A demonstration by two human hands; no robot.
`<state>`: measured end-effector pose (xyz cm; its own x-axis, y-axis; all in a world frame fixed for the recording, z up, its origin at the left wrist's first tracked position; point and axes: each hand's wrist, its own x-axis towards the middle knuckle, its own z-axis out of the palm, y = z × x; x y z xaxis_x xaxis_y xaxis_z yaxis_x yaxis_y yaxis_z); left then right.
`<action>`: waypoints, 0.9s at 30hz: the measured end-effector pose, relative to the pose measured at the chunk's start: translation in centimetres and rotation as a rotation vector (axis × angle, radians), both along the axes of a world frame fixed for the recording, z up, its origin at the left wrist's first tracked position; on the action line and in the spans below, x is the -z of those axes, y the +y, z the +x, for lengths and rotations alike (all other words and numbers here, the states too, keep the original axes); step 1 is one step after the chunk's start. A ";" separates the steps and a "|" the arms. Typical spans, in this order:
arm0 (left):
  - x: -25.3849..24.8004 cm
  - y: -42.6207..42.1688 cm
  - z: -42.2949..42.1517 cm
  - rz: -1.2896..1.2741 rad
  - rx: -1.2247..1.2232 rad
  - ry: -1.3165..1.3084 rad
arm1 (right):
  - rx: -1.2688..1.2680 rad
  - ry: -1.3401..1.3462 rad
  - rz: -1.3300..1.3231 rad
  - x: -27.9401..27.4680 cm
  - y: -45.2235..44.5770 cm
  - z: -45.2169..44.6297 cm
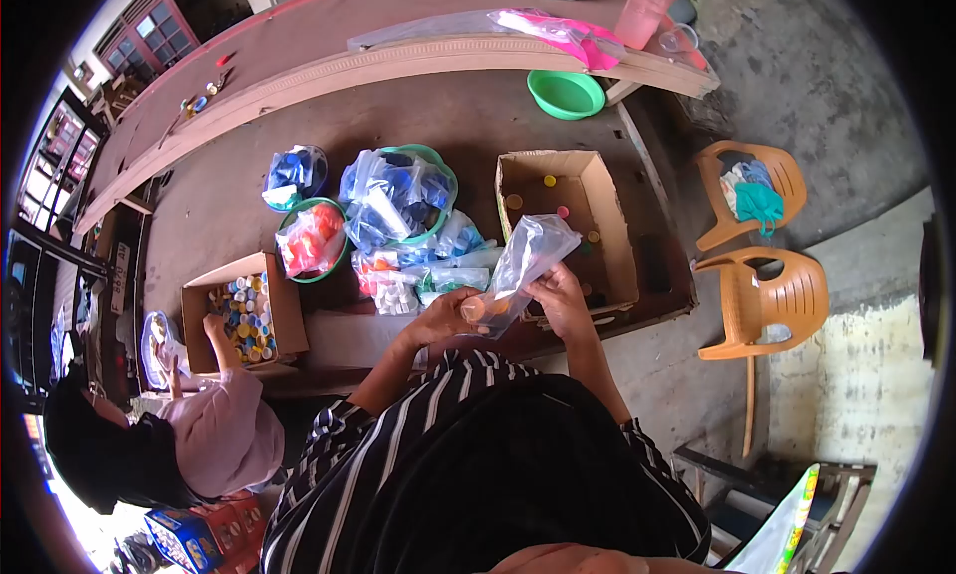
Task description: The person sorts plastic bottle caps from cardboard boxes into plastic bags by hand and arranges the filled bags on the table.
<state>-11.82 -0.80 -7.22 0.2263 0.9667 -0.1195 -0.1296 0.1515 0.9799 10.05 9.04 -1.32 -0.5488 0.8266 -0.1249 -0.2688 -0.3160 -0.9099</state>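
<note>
Left hand (441,318) partly closed, gripping clear bag (518,268), orange caps (481,309) inside

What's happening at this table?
The wearer holds a clear plastic bag with orange round pieces in its lower end, left hand there, right hand on its side. To the right, an open cardboard box holds a few scattered pieces. At left, another person reaches into a smaller box of mixed-colour caps.
</note>
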 end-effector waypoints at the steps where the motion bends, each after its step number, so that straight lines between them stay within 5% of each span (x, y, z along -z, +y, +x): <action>1: -0.6 0.1 -0.1 -0.025 0.018 0.045 | -0.003 -0.004 0.009 -0.2 -0.3 -0.2; 13: -0.5 -5.3 -3.6 -0.156 -0.066 0.131 | -0.384 -0.097 -0.026 -1.7 -6.0 -6.0; 21: 0.7 -10.1 -5.4 -0.120 -0.108 0.134 | -0.368 -0.309 0.494 0.2 -7.8 -7.6; 24: -1.5 -10.9 -6.4 -0.243 -0.124 0.304 | -0.324 -0.285 0.362 1.9 -7.4 -7.5; 27: 6.6 -12.1 -7.8 -0.119 -0.170 0.341 | -0.156 -0.045 0.314 -1.4 -8.3 -8.2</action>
